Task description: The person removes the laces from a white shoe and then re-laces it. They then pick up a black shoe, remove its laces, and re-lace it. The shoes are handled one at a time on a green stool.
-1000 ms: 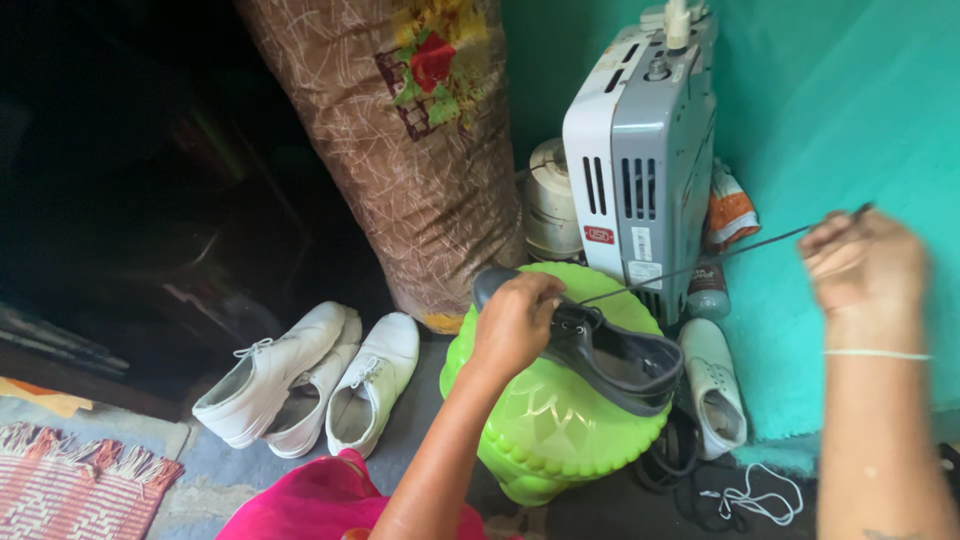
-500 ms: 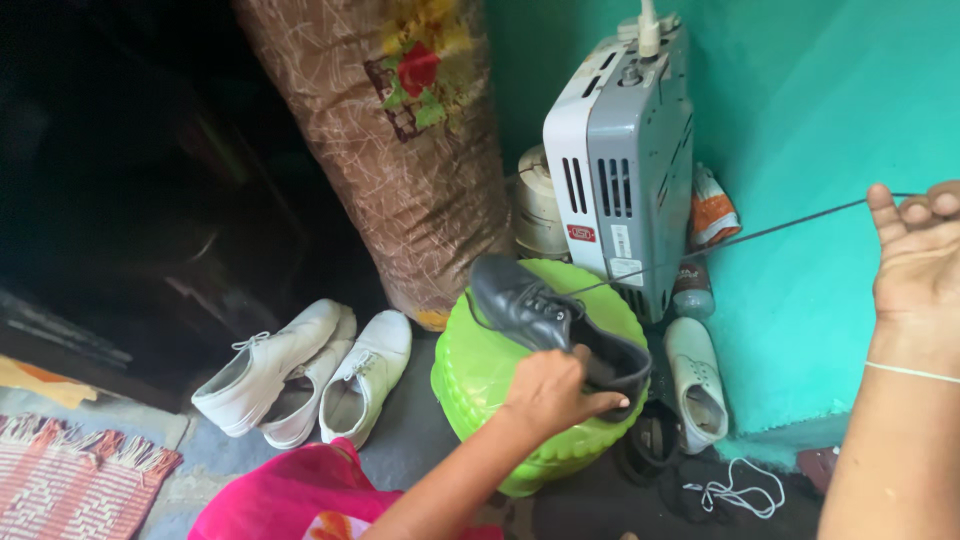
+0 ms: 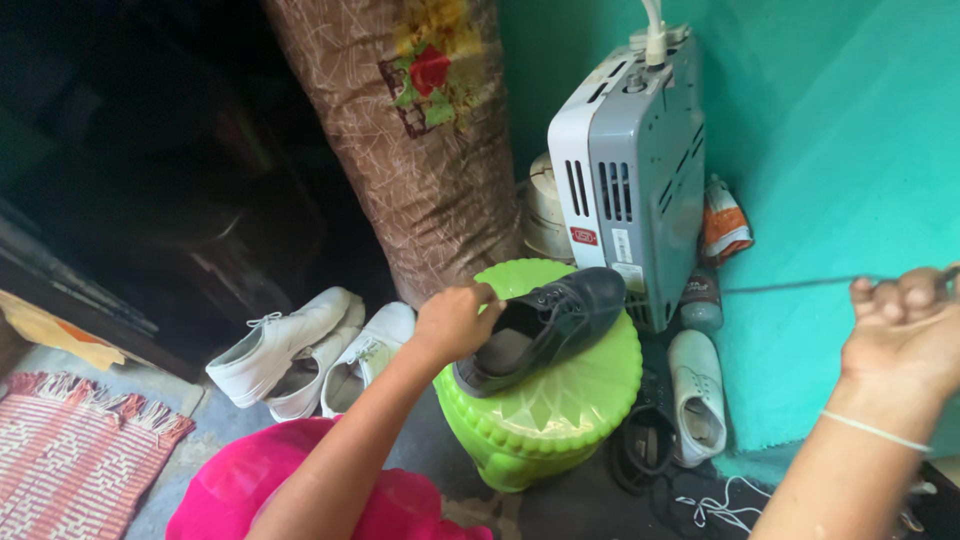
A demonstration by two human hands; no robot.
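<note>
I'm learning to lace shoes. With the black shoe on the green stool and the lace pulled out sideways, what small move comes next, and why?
Probably bring the right hand back toward the black shoe to feed the lace into an eyelet. The lace runs taut, far to the side, while the left hand grips the shoe's open heel end on the green stool.

A shoe (image 3: 545, 325) lies on a stool (image 3: 560, 410), a box-shaped appliance (image 3: 630, 170) behind it, 2 shoes (image 3: 300, 355) left.

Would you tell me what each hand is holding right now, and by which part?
The left hand grips the black shoe at its heel rim, atop the green stool. The right hand pinches the dark shoelace near its end.
</note>
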